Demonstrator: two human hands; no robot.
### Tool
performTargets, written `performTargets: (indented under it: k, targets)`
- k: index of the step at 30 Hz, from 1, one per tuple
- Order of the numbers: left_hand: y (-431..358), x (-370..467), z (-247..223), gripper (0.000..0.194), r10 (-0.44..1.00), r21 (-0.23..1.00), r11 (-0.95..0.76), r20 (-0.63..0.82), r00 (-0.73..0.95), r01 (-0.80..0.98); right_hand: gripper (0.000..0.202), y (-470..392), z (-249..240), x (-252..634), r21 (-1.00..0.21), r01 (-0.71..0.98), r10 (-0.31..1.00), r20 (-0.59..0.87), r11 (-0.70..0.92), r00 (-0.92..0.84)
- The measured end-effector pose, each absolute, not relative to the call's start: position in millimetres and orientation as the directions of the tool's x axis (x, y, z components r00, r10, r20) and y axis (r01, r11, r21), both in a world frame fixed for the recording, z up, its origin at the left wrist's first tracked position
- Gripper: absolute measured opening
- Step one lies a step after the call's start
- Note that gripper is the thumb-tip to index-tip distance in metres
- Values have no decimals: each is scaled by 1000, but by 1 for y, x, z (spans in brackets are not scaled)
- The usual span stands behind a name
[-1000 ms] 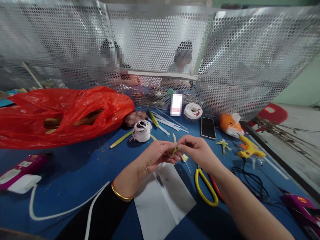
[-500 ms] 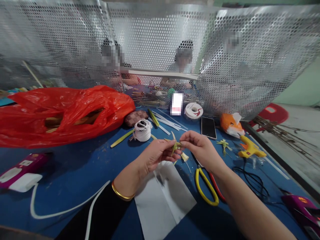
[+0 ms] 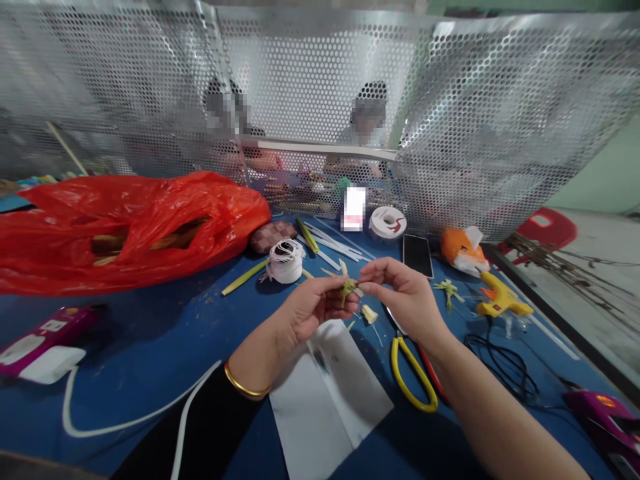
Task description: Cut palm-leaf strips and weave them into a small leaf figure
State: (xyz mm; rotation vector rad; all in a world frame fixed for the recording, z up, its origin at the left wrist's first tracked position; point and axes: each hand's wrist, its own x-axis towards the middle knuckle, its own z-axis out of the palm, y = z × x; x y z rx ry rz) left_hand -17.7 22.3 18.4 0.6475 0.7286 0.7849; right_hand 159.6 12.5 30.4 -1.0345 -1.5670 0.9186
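Observation:
Between my hands is a small green and cream leafy piece [image 3: 347, 288], like a little flower made of plant strips. My left hand [image 3: 315, 305] is closed on it, thumb over the fingers. My right hand [image 3: 397, 291] pinches its right-hand side with thumb and forefinger. Below my hands lies a white sheet of paper [image 3: 320, 407] with a dark mark on it. A pale cream bud-like piece [image 3: 369, 314] with a thin thread rests just under my fingers. Yellow-and-red-handled scissors [image 3: 414, 377] lie beneath my right forearm, blades partly hidden.
A yellow glue gun [image 3: 503, 297] with a black cord lies right, beside another green leafy piece [image 3: 449, 290]. Behind are a phone [image 3: 417, 255], a ribbon spool [image 3: 387, 222], white twine [image 3: 285, 261] and white strips [image 3: 333, 240]. A red plastic bag [image 3: 220, 207] lies left; perforated metal sheeting [image 3: 320, 73] stands behind.
The leafy piece has turned and shifted slightly left between my fingers. The cream bud-like piece below shows more fully. My forearms have barely moved.

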Motion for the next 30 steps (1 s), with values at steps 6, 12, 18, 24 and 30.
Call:
performTargets:
  k: [6, 12, 18, 24, 30]
  targets:
    - [21, -17, 21, 20, 813, 736, 544, -345, 469, -402, 5, 16, 23, 162, -885, 271, 925, 355, 378, -132]
    - [16, -15, 27, 23, 808, 801, 522, -353, 472, -294, 5, 14, 22, 156, -855, 278, 899, 411, 438, -151]
    - [16, -14, 23, 27, 807, 843, 471, -294, 512, -258, 8, 15, 22, 155, -920, 230, 945, 289, 318, -151]
    - [18, -14, 20, 28, 798, 847, 481, -315, 514, -227, 33, 19, 24, 158, -999, -5, 991, -32, -32, -127]
    - [14, -10, 18, 32, 772, 861, 478, -317, 551, -173, 27, 17, 18, 154, -993, -115, 979, -13, -37, -201]
